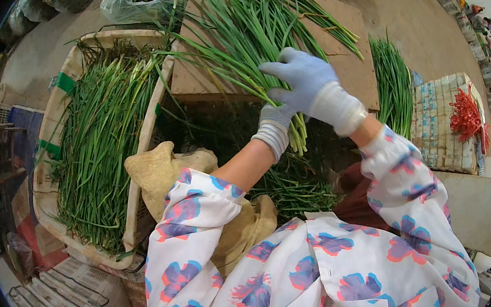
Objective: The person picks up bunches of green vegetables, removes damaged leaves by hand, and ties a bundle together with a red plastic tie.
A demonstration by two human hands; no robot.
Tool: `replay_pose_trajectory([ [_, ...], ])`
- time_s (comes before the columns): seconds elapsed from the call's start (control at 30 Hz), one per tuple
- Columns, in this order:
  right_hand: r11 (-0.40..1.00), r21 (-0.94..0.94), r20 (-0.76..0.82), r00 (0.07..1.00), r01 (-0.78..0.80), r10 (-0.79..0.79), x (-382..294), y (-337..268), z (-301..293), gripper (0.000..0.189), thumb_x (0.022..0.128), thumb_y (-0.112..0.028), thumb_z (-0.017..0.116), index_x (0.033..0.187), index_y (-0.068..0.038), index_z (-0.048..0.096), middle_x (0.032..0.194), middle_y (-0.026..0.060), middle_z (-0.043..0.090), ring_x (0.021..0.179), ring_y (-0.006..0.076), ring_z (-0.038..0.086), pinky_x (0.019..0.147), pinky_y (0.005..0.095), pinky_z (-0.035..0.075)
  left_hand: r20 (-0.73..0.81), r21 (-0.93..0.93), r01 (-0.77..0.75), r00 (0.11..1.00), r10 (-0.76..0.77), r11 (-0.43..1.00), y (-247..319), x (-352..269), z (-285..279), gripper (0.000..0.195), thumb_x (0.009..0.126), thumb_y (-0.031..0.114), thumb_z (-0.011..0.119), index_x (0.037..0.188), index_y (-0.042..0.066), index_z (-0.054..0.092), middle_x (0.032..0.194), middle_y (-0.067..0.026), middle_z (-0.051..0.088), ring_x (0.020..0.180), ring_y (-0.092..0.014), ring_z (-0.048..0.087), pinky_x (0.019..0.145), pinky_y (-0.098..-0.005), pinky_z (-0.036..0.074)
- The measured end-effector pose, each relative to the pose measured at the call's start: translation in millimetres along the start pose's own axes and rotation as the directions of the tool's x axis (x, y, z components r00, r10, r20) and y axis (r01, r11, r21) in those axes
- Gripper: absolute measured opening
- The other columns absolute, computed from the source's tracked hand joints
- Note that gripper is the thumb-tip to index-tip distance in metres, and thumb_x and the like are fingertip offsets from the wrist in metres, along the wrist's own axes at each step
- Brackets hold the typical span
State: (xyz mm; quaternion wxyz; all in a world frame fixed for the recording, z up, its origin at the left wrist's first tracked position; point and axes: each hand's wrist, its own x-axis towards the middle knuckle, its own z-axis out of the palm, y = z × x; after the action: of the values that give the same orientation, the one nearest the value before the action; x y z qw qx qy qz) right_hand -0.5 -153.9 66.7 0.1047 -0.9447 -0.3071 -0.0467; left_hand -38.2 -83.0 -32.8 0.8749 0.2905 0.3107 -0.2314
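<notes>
Both hands wear pale knitted gloves. My left hand [275,123] is closed around the pale stem ends of a bunch of long green leafy stalks, which look like garlic chives [252,34]. The leaves fan up and away over a cardboard-covered board [345,26]. My right hand [303,81] is at the bunch just above the left, its fingers spread and slightly blurred, the thumb near the stalks. A few separate stalks [331,23] lie to the right on the board.
At left stands a pale plastic crate [133,207] full of stalks [99,150]. More stalks [390,81] lie right of the board, beside a stack with red ties [463,113]. Loose greens [298,193] lie below my hands. A plastic bag [126,5] is at the top.
</notes>
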Motion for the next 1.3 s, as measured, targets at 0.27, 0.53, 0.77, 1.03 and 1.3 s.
replay_pose_trajectory([
  [0.27, 0.982, 0.06, 0.346, 0.927, -0.179, 0.147, 39.2, 28.0, 19.4, 0.025, 0.074, -0.028, 0.058, 0.086, -0.008, 0.065, 0.084, 0.0125, 0.062, 0.079, 0.0316, 0.059, 0.072, 0.0383, 0.048, 0.022, 0.178, -0.067, 0.998, 0.064, 0.982, -8.1, -0.3, 10.6, 0.021, 0.073, 0.002, 0.064, 0.09, -0.003, 0.053, 0.069, -0.0118, 0.061, 0.054, -0.021, 0.059, 0.048, -0.0341, 0.048],
  [0.53, 0.619, 0.754, 0.165, 0.976, -0.219, 0.144, 16.3, 2.9, -116.3, 0.018, 0.076, -0.017, 0.064, 0.086, -0.002, 0.061, 0.072, -0.0033, 0.056, 0.063, 0.0036, 0.048, 0.056, 0.0199, 0.039, 0.012, 0.396, -0.032, 0.999, 0.03, 0.918, -2.6, -6.9, 9.5, 0.016, 0.072, 0.005, 0.065, 0.085, -0.002, 0.057, 0.069, -0.012, 0.062, 0.058, -0.021, 0.061, 0.052, -0.0336, 0.051],
  [0.77, 0.593, 0.805, 0.376, 0.797, -0.028, -0.472, -93.2, 18.1, -134.8, 0.025, 0.07, -0.017, 0.068, 0.09, -0.002, 0.062, 0.074, 0.0107, 0.061, 0.067, 0.0229, 0.06, 0.061, 0.0302, 0.046, 0.213, -0.006, 0.101, 0.972, -0.098, 0.995, -6.3, 12.9, 1.7, 0.024, 0.078, 0.02, 0.065, 0.089, 0.0, 0.056, 0.077, -0.0132, 0.062, 0.069, -0.024, 0.062, 0.067, -0.0375, 0.053],
  [1.03, 0.982, 0.188, -0.444, 0.891, -0.011, 0.095, -151.9, -22.9, -43.6, 0.048, 0.081, -0.036, 0.054, 0.116, -0.003, 0.05, 0.122, 0.0183, 0.046, 0.117, 0.0344, 0.04, 0.098, 0.0433, 0.029, 0.537, -0.025, 0.171, 0.833, -0.131, 0.985, 16.4, -3.9, 8.0, 0.015, 0.076, 0.014, 0.063, 0.087, 0.005, 0.06, 0.078, -0.0085, 0.062, 0.07, -0.021, 0.06, 0.064, -0.0342, 0.052],
  [1.3, 0.844, 0.529, -0.662, 0.664, 0.087, 0.347, -116.4, -26.0, 12.1, 0.048, 0.094, -0.034, 0.029, 0.115, 0.005, 0.05, 0.121, 0.0178, 0.047, 0.117, 0.0311, 0.041, 0.1, 0.0394, 0.029, 0.574, -0.342, 0.126, 0.813, 0.101, 0.931, -75.2, 10.9, 35.0, 0.008, 0.084, 0.013, 0.052, 0.083, 0.012, 0.06, 0.075, -0.002, 0.061, 0.067, -0.015, 0.056, 0.06, -0.0271, 0.048],
])
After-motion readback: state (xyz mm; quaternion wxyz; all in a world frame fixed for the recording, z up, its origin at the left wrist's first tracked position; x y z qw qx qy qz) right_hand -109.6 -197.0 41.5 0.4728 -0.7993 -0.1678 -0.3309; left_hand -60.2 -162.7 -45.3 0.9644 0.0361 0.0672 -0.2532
